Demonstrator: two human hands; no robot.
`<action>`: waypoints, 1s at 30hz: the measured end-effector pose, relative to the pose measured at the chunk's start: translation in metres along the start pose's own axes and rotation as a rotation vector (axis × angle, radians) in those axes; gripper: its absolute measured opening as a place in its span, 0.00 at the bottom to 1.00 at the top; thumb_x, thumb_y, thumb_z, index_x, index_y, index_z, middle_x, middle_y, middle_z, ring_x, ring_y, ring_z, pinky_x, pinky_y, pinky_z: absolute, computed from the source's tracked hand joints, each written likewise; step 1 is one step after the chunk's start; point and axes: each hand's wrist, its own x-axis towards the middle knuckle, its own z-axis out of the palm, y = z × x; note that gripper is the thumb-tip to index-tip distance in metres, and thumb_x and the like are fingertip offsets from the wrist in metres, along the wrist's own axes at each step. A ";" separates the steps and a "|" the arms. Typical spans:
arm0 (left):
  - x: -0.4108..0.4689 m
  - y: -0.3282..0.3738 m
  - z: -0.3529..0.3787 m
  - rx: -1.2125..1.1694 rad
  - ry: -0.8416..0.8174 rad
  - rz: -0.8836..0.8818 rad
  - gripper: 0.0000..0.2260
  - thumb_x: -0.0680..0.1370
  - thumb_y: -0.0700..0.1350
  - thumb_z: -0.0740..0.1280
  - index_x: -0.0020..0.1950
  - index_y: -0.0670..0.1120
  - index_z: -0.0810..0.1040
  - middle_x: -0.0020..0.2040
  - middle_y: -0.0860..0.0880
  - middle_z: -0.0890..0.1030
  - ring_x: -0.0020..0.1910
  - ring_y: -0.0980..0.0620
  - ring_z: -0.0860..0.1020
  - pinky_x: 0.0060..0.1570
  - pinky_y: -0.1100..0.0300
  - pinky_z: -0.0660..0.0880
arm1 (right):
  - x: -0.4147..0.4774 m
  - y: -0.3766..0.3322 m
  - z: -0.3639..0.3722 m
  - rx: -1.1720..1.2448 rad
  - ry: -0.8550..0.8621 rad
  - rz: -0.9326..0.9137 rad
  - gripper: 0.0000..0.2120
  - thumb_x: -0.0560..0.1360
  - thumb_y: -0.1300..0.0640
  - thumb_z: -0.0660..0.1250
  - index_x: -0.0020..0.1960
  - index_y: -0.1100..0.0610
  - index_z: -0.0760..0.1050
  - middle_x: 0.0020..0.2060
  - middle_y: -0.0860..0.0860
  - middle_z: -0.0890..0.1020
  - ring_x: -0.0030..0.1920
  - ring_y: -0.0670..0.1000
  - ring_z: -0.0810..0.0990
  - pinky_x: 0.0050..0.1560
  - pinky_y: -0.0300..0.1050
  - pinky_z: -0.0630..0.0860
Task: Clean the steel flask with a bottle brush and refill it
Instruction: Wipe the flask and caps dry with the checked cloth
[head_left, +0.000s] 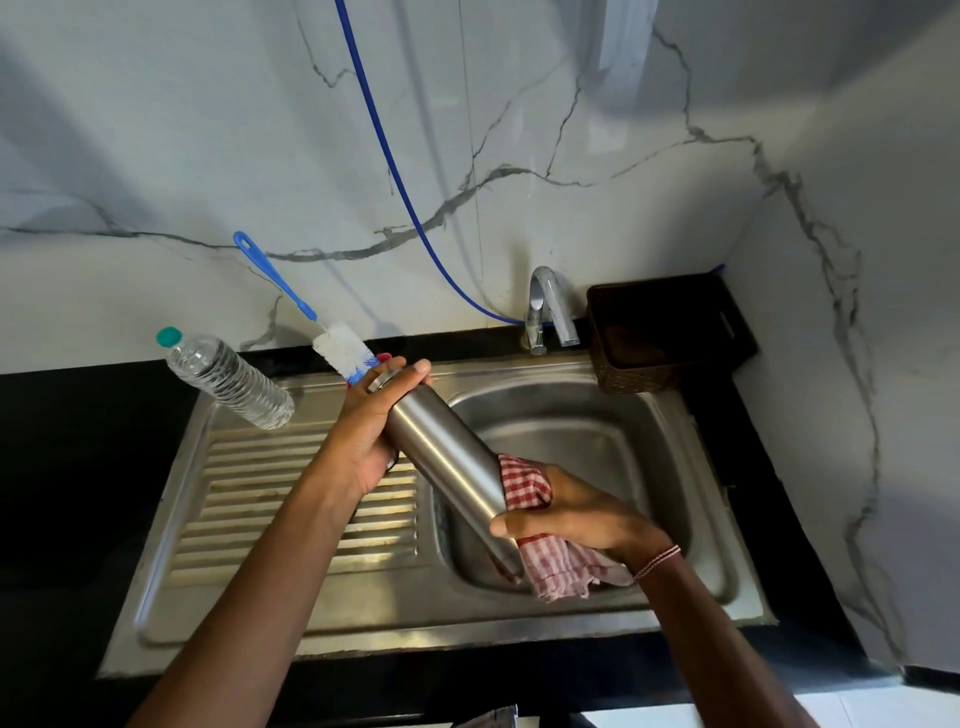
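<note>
— Where is the flask just now?

— Over the sink, slanted. Its top end is up toward the drainboard side and its base hangs low over the basin. My left hand has its grip wrapped round the top end, fingers curled across it. My right hand pinches a red checked cloth against the lower end of the body.

— So you're wiping the outside?

— That's how I read it. To do it well I'd hold the top firm with the left and turn the flask a little at a time. The right can draw the cloth along the steel, so no strip gets missed. Smooth steel slips easily, so the left grip mustn't slacken above the basin.

— Is the mouth capped?

— My fingers cover it, so I can't tell.

— And the refill?

— The water bottle is on the drainboard, and the tap is at the sink's back edge. The bottle brush leans on the wall behind the sink. I'd judge the scrubbing done and the filling not yet begun.
</note>
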 end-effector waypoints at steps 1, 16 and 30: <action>0.001 -0.001 0.000 -0.006 0.004 -0.001 0.29 0.66 0.43 0.83 0.63 0.48 0.76 0.45 0.49 0.84 0.51 0.47 0.81 0.46 0.58 0.81 | 0.001 0.002 -0.002 0.016 -0.031 0.016 0.31 0.69 0.46 0.81 0.68 0.44 0.75 0.56 0.55 0.85 0.56 0.61 0.84 0.62 0.64 0.78; -0.009 0.008 0.003 -0.175 -0.471 0.195 0.26 0.64 0.43 0.82 0.56 0.47 0.74 0.38 0.48 0.75 0.44 0.49 0.76 0.74 0.41 0.67 | -0.007 0.038 0.038 0.826 -0.072 0.117 0.38 0.37 0.46 0.89 0.45 0.59 0.88 0.42 0.58 0.87 0.40 0.54 0.87 0.40 0.46 0.83; -0.011 0.016 0.015 -0.072 0.102 0.296 0.18 0.74 0.43 0.77 0.56 0.53 0.71 0.42 0.49 0.84 0.48 0.45 0.80 0.60 0.36 0.76 | 0.021 0.048 0.048 0.448 0.569 -0.200 0.32 0.68 0.37 0.78 0.65 0.52 0.76 0.53 0.61 0.85 0.51 0.67 0.85 0.49 0.59 0.84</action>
